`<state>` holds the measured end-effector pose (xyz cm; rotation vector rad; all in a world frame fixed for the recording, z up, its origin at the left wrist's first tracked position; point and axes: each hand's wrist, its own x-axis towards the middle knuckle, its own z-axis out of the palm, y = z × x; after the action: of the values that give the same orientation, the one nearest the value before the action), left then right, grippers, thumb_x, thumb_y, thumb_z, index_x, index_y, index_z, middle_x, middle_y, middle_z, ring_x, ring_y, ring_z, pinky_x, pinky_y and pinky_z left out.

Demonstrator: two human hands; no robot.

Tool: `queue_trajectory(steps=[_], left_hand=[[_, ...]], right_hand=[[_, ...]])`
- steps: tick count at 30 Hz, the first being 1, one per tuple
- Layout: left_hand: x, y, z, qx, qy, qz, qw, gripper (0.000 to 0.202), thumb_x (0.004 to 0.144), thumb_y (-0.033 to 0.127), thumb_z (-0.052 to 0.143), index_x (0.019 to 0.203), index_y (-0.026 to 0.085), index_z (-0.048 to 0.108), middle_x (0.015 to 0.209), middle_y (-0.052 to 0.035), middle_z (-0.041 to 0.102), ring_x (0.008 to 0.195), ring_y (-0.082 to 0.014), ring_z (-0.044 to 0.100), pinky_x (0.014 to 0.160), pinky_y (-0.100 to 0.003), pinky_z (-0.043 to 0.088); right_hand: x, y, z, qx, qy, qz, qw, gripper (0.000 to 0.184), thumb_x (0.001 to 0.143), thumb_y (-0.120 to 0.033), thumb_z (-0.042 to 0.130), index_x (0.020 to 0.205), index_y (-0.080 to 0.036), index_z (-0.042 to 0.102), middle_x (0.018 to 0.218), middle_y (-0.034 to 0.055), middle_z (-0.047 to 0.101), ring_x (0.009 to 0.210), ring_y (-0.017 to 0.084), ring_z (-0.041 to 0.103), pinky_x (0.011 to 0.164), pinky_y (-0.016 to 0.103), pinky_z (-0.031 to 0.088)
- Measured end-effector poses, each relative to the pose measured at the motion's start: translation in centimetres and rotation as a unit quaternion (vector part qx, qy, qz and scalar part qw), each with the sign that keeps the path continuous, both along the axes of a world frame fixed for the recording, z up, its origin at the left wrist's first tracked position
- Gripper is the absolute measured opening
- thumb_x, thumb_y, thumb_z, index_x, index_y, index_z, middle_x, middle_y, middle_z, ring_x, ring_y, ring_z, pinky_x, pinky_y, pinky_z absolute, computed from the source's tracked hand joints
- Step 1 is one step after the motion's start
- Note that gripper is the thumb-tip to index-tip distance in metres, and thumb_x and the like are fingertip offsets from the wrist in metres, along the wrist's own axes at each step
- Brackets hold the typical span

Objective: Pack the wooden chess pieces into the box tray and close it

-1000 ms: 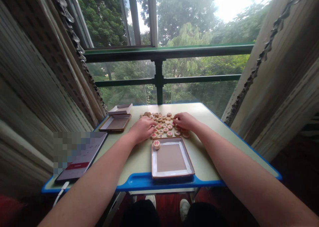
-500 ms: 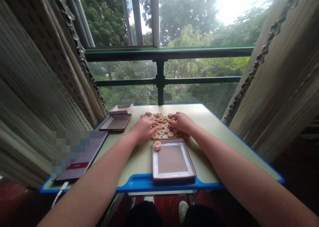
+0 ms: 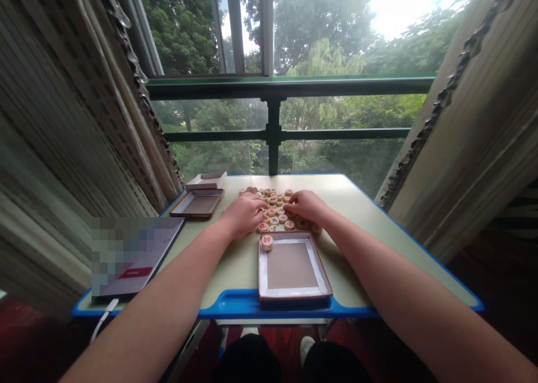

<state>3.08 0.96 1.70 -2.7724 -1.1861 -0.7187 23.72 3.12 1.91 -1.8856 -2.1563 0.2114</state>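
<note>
Many round wooden xiangqi pieces (image 3: 274, 220) with red or dark characters lie loosely spread between my hands. My left hand (image 3: 245, 212) rests over the left side of the spread, palm down, fingers reaching across the pieces. At the right side my right hand (image 3: 309, 206) has its fingertips drawn together low among the pieces; anything between them is too small to make out. Nearer to me is a shallow open box (image 3: 294, 265) with a white-lined rim. One piece with a red character (image 3: 267, 242) sits in its far left corner.
Two more shallow box parts, a brown-rimmed one (image 3: 197, 204) and a pale one (image 3: 205, 180), are at the table's far left. A tablet (image 3: 147, 260) with a white cable (image 3: 105, 316) lies left of my forearm. The table (image 3: 361, 232) has a blue edge; curtains flank it.
The right fingers have curled inward and their tips have come closer together over the pieces. My left hand stays nearly in place. The view has shifted slightly.
</note>
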Motion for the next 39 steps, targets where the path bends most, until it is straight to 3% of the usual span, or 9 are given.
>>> queue_trajectory(steps=[6,12,17,21,31,36,39], left_hand=[[0.0,0.1,-0.2,0.003,0.003,-0.002,1.000,0.026,0.077,0.016,0.047,0.091,0.016,0.069,0.094,-0.0063,0.067,0.091,-0.0212,0.056,0.085,-0.035,0.045],[-0.1,0.2,-0.3,0.003,0.002,0.002,1.000,0.025,0.077,0.017,0.048,0.090,0.017,0.069,0.092,-0.0058,0.067,0.092,-0.0210,0.057,0.086,-0.034,0.045],[0.0,0.0,-0.2,0.001,0.005,0.003,1.000,0.025,0.077,0.016,0.048,0.091,0.016,0.069,0.093,-0.0066,0.067,0.091,-0.0210,0.057,0.085,-0.034,0.046],[0.1,-0.1,-0.1,0.004,0.007,0.008,1.000,0.024,0.077,0.016,0.048,0.089,0.016,0.069,0.091,-0.0072,0.067,0.091,-0.0210,0.057,0.085,-0.034,0.045],[0.0,-0.3,0.1,0.004,0.004,0.008,1.000,0.026,0.077,0.018,0.047,0.091,0.016,0.069,0.094,-0.0081,0.066,0.093,-0.0215,0.056,0.087,-0.035,0.045],[0.0,-0.2,-0.1,-0.003,0.003,0.007,1.000,0.025,0.077,0.017,0.048,0.090,0.018,0.069,0.092,-0.0066,0.066,0.092,-0.0208,0.057,0.087,-0.035,0.045],[0.0,-0.2,-0.1,0.000,-0.001,0.008,1.000,0.024,0.077,0.017,0.049,0.090,0.018,0.069,0.092,-0.0063,0.066,0.093,-0.0209,0.056,0.088,-0.035,0.045]], right_hand=[[0.0,0.2,-0.4,0.065,0.048,0.013,0.997,0.021,0.068,-0.022,0.062,0.087,-0.020,0.069,0.086,0.0026,0.068,0.075,0.014,0.058,0.065,0.020,0.040],[1.1,0.1,0.1,0.016,0.058,0.021,0.998,0.023,0.071,-0.021,0.056,0.087,-0.022,0.073,0.079,0.0020,0.069,0.070,0.014,0.058,0.065,0.021,0.043],[2.7,0.0,1.2,-0.019,-0.036,0.034,0.999,0.021,0.067,-0.027,0.060,0.082,-0.021,0.074,0.073,0.0044,0.069,0.072,0.017,0.059,0.063,0.023,0.043],[2.8,-0.4,1.7,-0.051,-0.047,0.049,0.996,0.022,0.066,-0.026,0.058,0.080,-0.019,0.074,0.068,0.0037,0.068,0.065,0.015,0.059,0.058,0.021,0.042],[2.3,-1.1,1.6,-0.117,0.039,0.015,0.992,0.025,0.068,-0.030,0.062,0.087,-0.017,0.070,0.071,0.0039,0.068,0.047,0.010,0.057,0.046,0.019,0.042],[2.3,-1.4,2.3,-0.118,0.028,0.013,0.993,0.031,0.068,-0.042,0.064,0.080,-0.014,0.070,0.065,0.0053,0.067,0.048,0.011,0.056,0.048,0.021,0.042],[2.3,-1.5,2.5,-0.116,0.059,0.001,0.991,0.029,0.071,-0.038,0.062,0.088,-0.015,0.070,0.071,0.0052,0.068,0.050,0.010,0.056,0.046,0.019,0.041]])
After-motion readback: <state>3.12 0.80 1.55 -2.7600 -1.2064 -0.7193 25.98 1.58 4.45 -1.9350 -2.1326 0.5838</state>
